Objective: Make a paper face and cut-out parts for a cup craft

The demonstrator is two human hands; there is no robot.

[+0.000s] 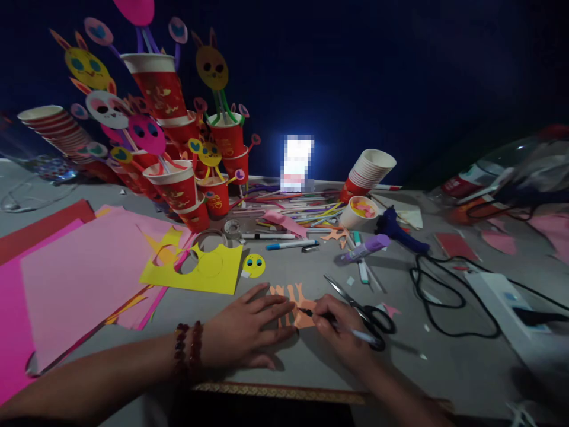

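My left hand [262, 325] lies flat with its fingers spread, pressing on a piece of orange paper [306, 317] with cut-out gaps. In my right hand [340, 332] is a marker pen [367, 336], its dark tip touching the orange paper near my left fingertips. Just right of that hand rest black-handled scissors [377, 320], partly hidden by it. Beyond my left hand is a round yellow paper face [253, 265] with blue eyes. A yellow sheet [222, 279] with round cut-outs lies to its left.
Red paper cups [173, 190] with animal-face figures are stacked at the back left. Pink paper sheets [84, 267] cover the left side. A purple glue stick [367, 248], a blue glue gun [400, 230] and a black cable [444, 326] lie to the right. A lit screen [297, 163] stands behind.
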